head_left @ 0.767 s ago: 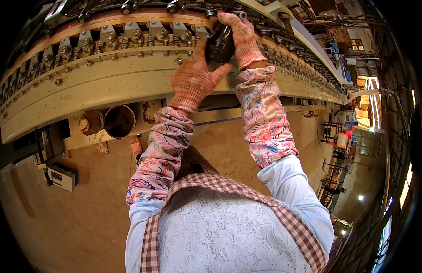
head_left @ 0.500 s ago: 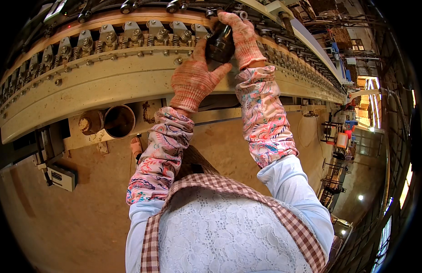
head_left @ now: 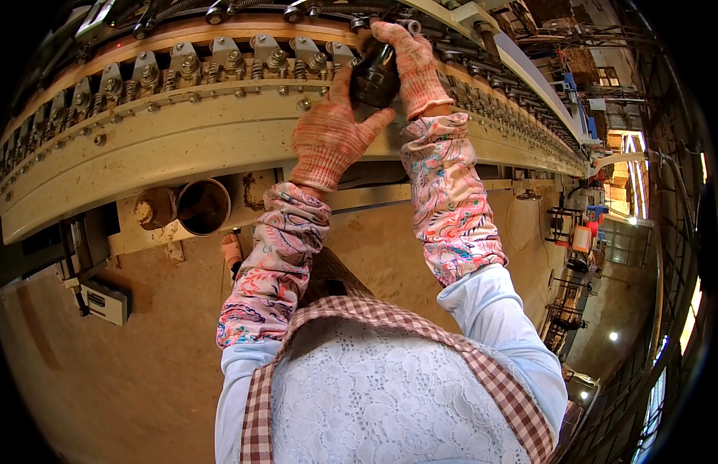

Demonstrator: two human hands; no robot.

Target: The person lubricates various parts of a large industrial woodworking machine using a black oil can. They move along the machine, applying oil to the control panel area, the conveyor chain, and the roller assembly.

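Both of my hands wear pinkish-orange knit gloves and reach to the far side of a long cream machine beam (head_left: 212,147). Between them is a glossy black rounded object (head_left: 375,77); its exact kind does not show. My right hand (head_left: 415,66) grips it from the right, fingers bent over its far end. My left hand (head_left: 336,131) holds its left side, thumb stretched out below it and the other fingers partly hidden behind it. A row of metal brackets with bolts and springs (head_left: 277,58) runs along the beam beside my hands.
Below the beam, a round metal can (head_left: 204,206) stands next to a brownish pot (head_left: 155,209). A small grey box (head_left: 105,302) is low at the left. A foot (head_left: 232,247) shows on the brown floor. Racks and machinery (head_left: 572,301) line the right side.
Almost nothing differs. Both hands stay around the black object, with only a very slight shift of the left sleeve.
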